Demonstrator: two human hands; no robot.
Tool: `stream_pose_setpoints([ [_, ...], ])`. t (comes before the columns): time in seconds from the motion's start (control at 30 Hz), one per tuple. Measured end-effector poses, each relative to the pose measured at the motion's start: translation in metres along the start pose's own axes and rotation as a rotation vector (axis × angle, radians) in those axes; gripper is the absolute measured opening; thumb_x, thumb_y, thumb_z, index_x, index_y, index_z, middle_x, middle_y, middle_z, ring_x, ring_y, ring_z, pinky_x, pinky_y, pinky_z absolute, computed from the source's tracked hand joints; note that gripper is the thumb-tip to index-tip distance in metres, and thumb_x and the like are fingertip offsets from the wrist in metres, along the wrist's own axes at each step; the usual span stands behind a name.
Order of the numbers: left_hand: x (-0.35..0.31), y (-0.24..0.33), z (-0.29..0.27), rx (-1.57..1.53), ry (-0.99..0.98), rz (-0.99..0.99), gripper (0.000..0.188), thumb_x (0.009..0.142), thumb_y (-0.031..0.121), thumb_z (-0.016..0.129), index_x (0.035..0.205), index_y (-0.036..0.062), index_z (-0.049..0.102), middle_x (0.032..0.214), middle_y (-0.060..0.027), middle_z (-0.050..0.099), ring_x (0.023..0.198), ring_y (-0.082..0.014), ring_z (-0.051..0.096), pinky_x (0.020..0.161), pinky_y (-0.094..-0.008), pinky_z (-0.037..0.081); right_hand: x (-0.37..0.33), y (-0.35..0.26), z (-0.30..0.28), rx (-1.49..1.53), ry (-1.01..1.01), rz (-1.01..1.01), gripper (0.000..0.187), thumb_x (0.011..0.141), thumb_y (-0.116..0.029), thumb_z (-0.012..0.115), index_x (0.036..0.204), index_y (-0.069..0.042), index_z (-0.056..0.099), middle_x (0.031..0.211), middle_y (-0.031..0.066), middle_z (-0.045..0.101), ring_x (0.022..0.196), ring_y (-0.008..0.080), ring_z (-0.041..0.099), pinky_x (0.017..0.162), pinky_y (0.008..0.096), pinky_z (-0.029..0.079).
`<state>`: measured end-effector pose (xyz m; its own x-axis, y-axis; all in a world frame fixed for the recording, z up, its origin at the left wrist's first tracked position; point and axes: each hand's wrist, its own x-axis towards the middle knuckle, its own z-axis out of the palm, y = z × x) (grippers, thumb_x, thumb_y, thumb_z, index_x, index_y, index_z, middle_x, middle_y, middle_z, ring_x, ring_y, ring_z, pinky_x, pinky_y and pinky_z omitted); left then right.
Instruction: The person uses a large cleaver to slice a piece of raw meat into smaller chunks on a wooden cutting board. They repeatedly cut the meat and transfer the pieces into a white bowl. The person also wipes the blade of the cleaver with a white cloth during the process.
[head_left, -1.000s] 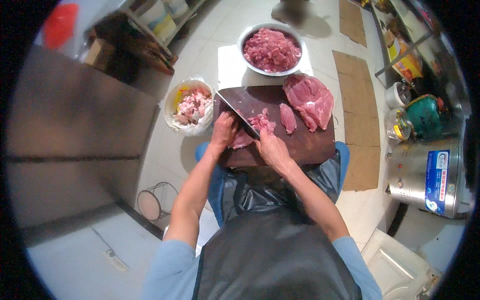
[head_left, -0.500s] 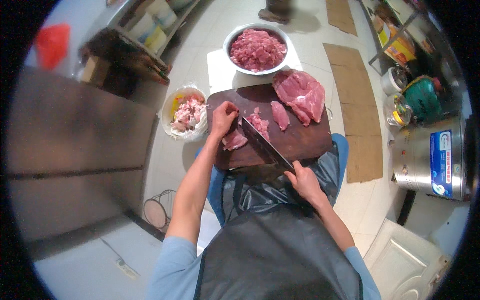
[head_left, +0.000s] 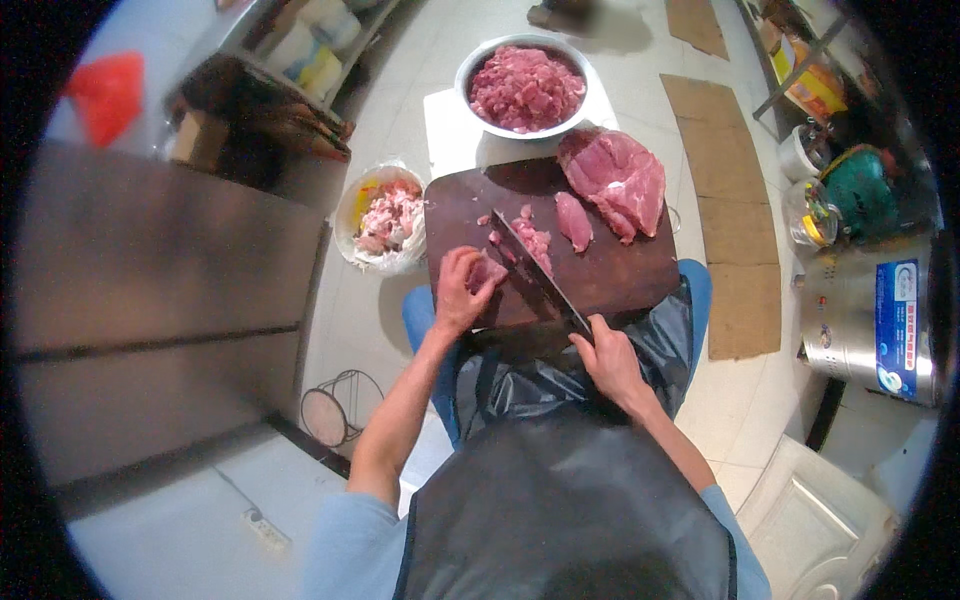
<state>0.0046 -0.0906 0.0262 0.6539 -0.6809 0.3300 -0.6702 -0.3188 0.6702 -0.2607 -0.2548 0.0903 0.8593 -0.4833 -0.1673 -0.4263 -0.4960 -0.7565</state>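
Note:
My right hand (head_left: 608, 358) is closed round the handle of a long knife (head_left: 543, 268), whose blade slants up and left across a dark wooden cutting board (head_left: 620, 285). Beside the blade, on its right, lie small cut pieces of meat (head_left: 533, 240). My left hand (head_left: 462, 290) has its fingers bent over a slab of raw meat (head_left: 486, 270) at the board's left side, gripping it. A smaller strip of meat (head_left: 574, 222) and a large chunk of meat (head_left: 615, 180) rest toward the board's far right.
Beyond the board stands a metal bowl (head_left: 463, 95) heaped with cut meat. A lined bucket (head_left: 350, 240) of pale scraps is at the left. Cardboard (head_left: 735, 310) lies on the floor to the right, near a steel drum (head_left: 840, 310). A wire stand (head_left: 340, 410) sits lower left.
My left hand has come down from the board's upper left edge onto the meat slab. The knife stays in my right hand, close to the cut pieces. The whole view has shifted slightly.

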Motion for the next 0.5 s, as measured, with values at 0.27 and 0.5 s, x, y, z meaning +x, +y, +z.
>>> stream_pose_setpoints([
  [0.27, -0.012, 0.015, 0.013, 0.000, 0.167, -0.011, 0.040, 0.079, 0.003, 0.081, 0.117, 0.0017, 0.067, 0.123, -0.0164, 0.063, 0.116, -0.0365, 0.061, 0.102, -0.0437, 0.051, 0.006, -0.012, -0.004, -0.115, 0.000, -0.125, 0.030, 0.100, -0.026, 0.070, 0.104, -0.001, 0.053, 0.081, 0.0261, 0.070, 0.073, 0.0495, 0.068, 0.062, 0.0562, 0.055],
  [0.5, -0.019, -0.014, 0.019, -0.006, 0.025, 0.030, 0.049, 0.077, 0.000, 0.080, 0.124, 0.0000, 0.068, 0.125, -0.0184, 0.064, 0.118, -0.0392, 0.060, 0.102, -0.0450, 0.051, 0.004, -0.018, -0.002, -0.266, -0.084, -0.179, 0.032, 0.098, -0.027, 0.071, 0.102, -0.002, 0.053, 0.084, 0.0214, 0.071, 0.072, 0.0435, 0.071, 0.060, 0.0507, 0.058],
])
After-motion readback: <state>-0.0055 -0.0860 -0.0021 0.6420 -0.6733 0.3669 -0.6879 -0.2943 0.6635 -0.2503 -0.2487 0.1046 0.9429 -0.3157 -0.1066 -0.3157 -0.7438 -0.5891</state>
